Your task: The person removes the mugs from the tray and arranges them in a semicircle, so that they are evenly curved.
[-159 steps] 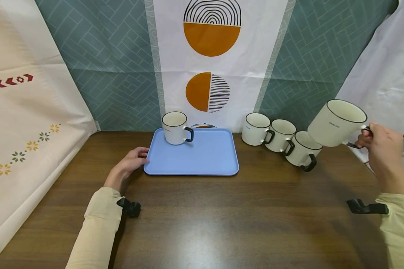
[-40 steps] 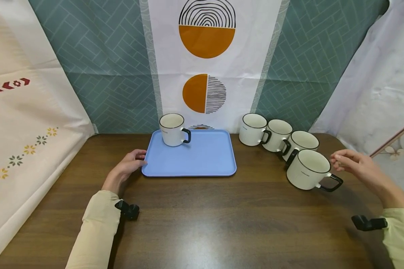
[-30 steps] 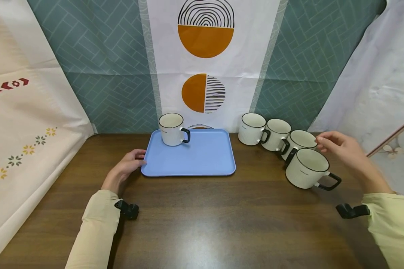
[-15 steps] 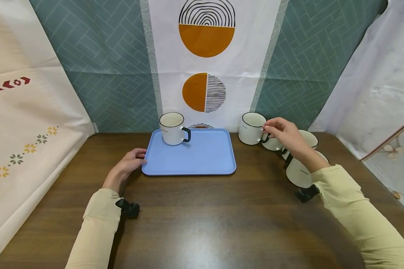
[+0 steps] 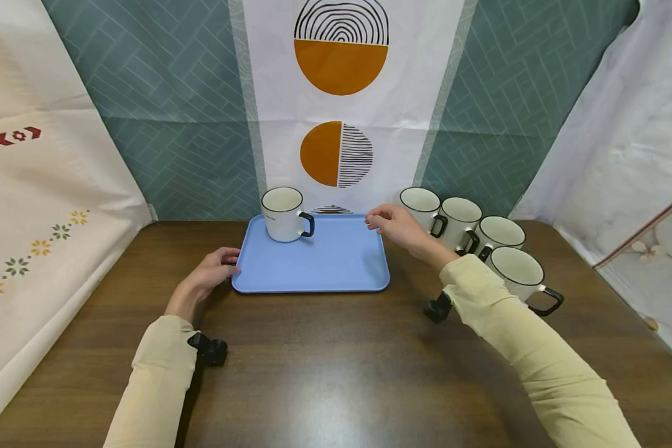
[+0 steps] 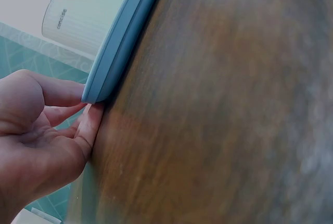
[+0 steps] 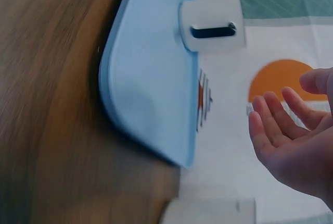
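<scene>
A blue rectangular tray [image 5: 313, 267] lies on the table, and a white mug [image 5: 282, 218] with a black handle stands at its back left. My left hand [image 5: 208, 277] pinches the tray's left edge; in the left wrist view the thumb and fingers meet around the rim [image 6: 117, 47]. Above the tray's back right corner my right hand [image 5: 400, 227] hovers with loosely bent fingers and holds nothing, as the right wrist view also shows. To its right stand several matching mugs, the nearest one [image 5: 518, 267] with its handle pointing right. My right forearm partly hides them.
The brown wooden table [image 5: 291, 361] stretches toward me in front of the tray. A green patterned cloth [image 5: 173, 155] with a white printed panel [image 5: 280, 137] hangs right behind the table. Pale cloths [image 5: 61, 205] hang at both sides.
Earlier my right hand held a mug by its handle at the far right. It set that mug down before the others, let go, then swept left over them to the tray. The left hand stayed.
</scene>
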`<state>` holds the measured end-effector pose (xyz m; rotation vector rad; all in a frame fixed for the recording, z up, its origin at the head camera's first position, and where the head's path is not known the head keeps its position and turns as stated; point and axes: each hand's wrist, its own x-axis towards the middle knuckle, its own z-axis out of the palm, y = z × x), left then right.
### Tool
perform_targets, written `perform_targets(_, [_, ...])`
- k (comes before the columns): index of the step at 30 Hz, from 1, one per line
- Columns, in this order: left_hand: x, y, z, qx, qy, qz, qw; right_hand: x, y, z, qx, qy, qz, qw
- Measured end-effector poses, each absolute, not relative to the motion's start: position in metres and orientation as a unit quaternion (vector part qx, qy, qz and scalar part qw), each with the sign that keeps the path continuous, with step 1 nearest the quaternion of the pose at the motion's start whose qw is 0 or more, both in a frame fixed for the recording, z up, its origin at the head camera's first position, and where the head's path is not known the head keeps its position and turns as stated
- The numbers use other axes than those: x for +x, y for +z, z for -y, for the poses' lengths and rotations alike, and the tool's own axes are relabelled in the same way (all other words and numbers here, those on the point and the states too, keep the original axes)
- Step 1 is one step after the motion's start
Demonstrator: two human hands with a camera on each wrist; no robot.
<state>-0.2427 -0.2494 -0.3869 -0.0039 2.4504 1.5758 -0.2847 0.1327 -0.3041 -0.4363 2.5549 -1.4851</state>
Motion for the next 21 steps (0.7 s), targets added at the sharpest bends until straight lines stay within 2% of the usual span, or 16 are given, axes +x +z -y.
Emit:
perform_targets(8, [-0.243,-0.393,0.247,-0.002,0.549,-0.830,0.100,-0.314,-0.327,-0.092,-0.182,-0.544,-0.811,0.116])
perform_targets(12, [-0.243,-0.395,0.244,-0.006,0.551,-0.828,0.104,-0.325,-0.343,-0.080,-0.165,-0.600,-0.773,0.123])
perform_targets(21, [-0.242,-0.391,0.247,-0.015,0.557,-0.824,0.099,-0.331,-0.351,-0.039,-0.153,-0.644,-0.746,0.077])
